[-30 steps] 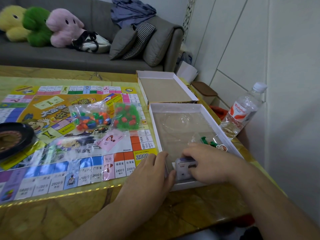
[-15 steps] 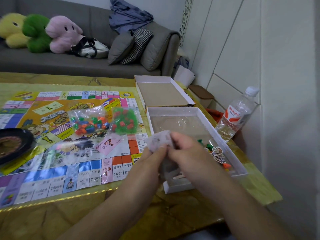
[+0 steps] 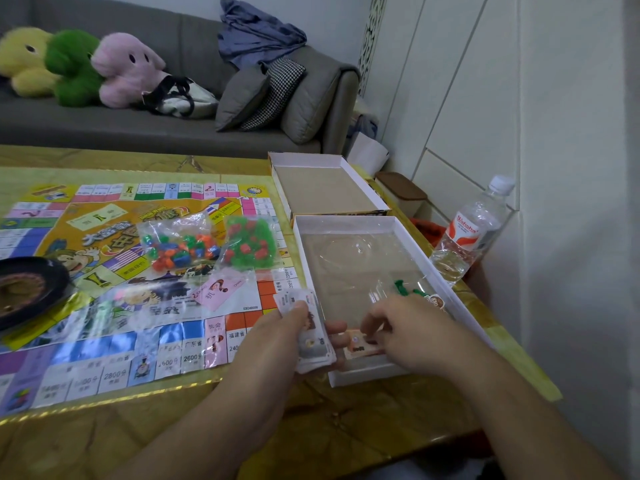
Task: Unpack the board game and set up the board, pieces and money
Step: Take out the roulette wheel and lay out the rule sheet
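left hand (image 3: 277, 336) gripping money stack (image 3: 311, 336) (beside box (image 3: 446, 271))

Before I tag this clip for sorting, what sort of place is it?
Most likely a home living room: a grey sofa with plush toys and cushions, behind a low table.

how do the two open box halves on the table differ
The near box half holds a clear plastic insert and a few leftover pieces, and the right hand reaches into it; the far box half shows only bare brown card inside. The near one looks larger, being closer. Both are white-rimmed, shallow, rectangular, and lie open side up beside the board.
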The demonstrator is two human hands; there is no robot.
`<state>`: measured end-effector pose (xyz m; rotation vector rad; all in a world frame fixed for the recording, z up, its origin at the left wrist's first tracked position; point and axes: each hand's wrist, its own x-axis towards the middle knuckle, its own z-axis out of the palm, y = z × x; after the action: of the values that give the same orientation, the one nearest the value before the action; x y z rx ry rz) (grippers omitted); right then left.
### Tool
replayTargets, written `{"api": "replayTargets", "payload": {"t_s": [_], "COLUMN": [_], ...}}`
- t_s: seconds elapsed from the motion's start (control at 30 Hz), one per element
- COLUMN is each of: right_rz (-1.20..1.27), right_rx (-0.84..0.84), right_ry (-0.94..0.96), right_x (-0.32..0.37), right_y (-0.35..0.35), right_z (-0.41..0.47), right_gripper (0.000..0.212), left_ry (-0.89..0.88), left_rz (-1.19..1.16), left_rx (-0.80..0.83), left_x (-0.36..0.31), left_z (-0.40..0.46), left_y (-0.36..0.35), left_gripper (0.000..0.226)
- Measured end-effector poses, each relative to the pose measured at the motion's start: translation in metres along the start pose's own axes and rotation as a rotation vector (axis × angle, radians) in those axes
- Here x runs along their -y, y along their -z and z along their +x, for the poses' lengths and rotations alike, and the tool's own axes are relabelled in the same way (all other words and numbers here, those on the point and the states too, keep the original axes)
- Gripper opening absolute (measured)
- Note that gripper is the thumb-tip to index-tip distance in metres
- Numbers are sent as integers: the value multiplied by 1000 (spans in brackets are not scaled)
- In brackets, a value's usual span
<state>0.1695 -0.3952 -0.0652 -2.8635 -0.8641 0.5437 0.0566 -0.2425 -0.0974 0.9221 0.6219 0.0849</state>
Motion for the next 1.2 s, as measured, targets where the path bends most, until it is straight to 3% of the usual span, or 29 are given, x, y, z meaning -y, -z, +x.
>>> {"api": "replayTargets", "payload": {"t_s": [0.2,0.53,0.77,0.97,1.07,1.2], "right_rz": [-55,-92,-71,70,74,140], "right_rx": [21,15,137,229,198,10], "right_ry": [41,62,47,86,117,95], "right_x": [1,3,9,-1,-11,-15], "right_y": [-4,-5,1,5,2,0], "right_z": [6,8,10,7,8,9], "right_gripper": [34,32,16,20,13,17], "left_ry": [8,-4,0,-5,5,-23], "left_rz": [55,79,92,63,53,39], "left_rx": [7,12,2,18,21,56], "left_x": [6,7,6,6,5,2], "left_z": [3,6,8,8,7,3], "left_y": [1,1,1,2,1,3], "left_gripper": [11,12,10,13,11,18]}}
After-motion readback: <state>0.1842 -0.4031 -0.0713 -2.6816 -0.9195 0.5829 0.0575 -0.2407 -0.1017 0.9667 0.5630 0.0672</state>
